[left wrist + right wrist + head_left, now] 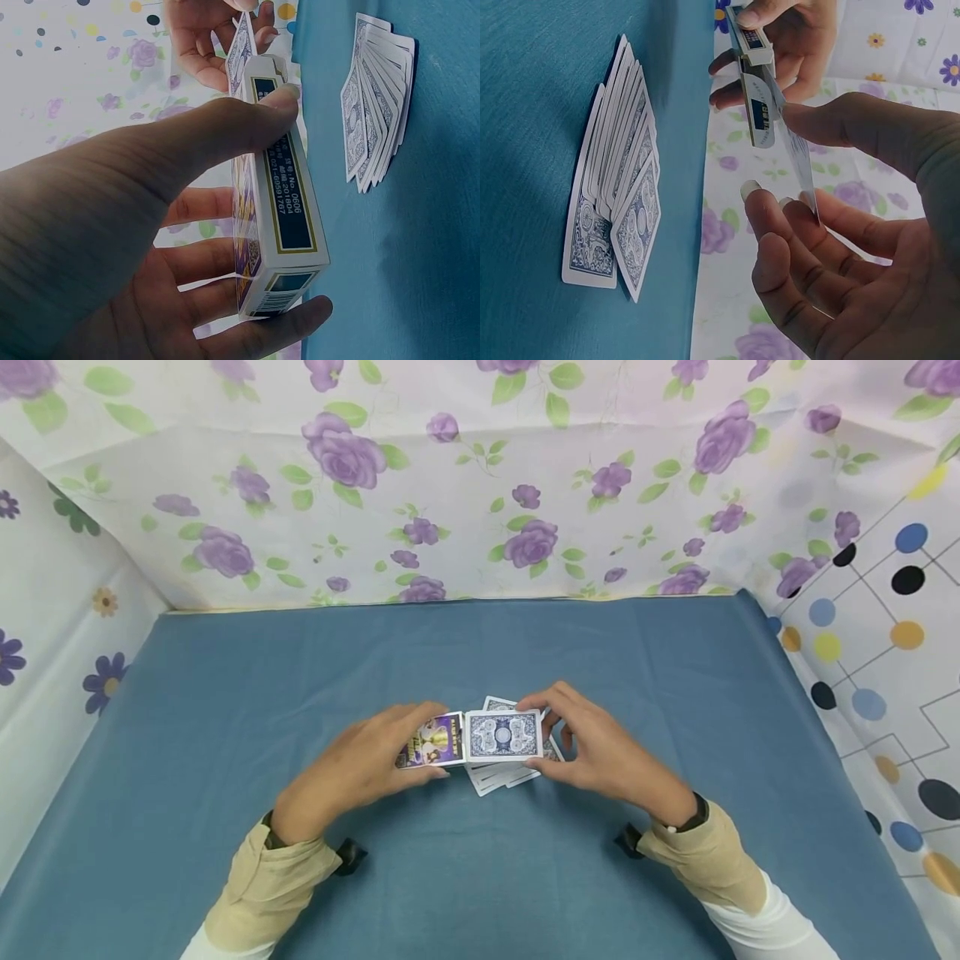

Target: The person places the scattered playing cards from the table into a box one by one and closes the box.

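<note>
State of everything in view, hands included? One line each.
card box: held up, end flap open
held card: back up, at box's open end; can't tell if partly inside
blue cloth: spread out, lightly creased
loose cards: fanned on the blue cloth, backs showing
left hand: grips the card box
right hand: pinches the held card

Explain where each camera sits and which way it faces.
Head: on the head, looking forward and down at the box; left hand, right hand, sleeves show.
Left wrist: on that wrist, facing the box; left hand near, right hand beyond.
Right wrist: on that wrist, facing the card; right hand near, left hand beyond.
Both wrist views show the loose cards.
</note>
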Available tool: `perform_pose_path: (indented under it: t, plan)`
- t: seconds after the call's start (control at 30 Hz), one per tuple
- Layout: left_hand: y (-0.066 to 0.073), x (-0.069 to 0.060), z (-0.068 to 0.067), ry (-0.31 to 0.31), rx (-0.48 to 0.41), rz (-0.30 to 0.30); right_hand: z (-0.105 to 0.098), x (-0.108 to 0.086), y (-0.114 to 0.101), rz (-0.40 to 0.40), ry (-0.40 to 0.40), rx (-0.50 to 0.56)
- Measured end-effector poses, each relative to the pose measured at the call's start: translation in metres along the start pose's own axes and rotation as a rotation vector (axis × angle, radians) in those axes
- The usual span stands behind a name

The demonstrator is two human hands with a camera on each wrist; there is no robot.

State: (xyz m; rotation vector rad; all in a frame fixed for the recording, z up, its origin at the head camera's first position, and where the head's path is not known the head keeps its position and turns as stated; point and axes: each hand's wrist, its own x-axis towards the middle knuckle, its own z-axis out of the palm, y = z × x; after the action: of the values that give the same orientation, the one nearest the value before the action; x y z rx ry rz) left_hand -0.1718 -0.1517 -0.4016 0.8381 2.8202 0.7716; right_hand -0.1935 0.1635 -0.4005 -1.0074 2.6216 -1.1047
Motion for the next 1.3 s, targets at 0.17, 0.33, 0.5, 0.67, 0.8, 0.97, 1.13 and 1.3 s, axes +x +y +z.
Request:
perform_pose_path:
  t: [0.17,0.33,0.5,0.67,0.8,0.97,1.13,1.3]
  plan:
    - [0.0008,-0.0012,0.0,-0.01,-0.001,-0.01,-0.0007,-0.0003,-0.0011,-0.011,-0.008,-0.024]
    - [0.0015,-0.001,-0.0005,-0.008,-0.005,0.001,-0.0017,-0.0008,-0.0026,-0.022,-0.01,-0.046]
    - [0.0019,0.0003,-0.0009,-0.008,-0.002,0.018,-0.0053,-0.0014,-0.0044,-0.028,-0.017,-0.045]
    - [0.0023,0.0,0.0002,-0.011,0.013,0.031,-0.0074,0.0003,-0.0049,-0.031,-0.049,-0.061]
    - [0.0028,-0.0012,0.0014,-0.013,0.017,0.038,-0.005,0.0008,-0.0031,-0.022,-0.068,-0.074]
    - [0.0039,-0.0018,0.0018,-0.01,0.023,0.041,-0.0015,0.0003,-0.0021,-0.023,-0.073,-0.094]
    - [0.0043,-0.0018,0.0022,-0.012,0.014,0.034,-0.0034,-0.0004,-0.0043,-0.017,-0.079,-0.12]
    - [0.0045,-0.0013,0.0023,-0.012,0.015,0.045,-0.0065,-0.003,-0.0071,-0.013,-0.077,-0.137]
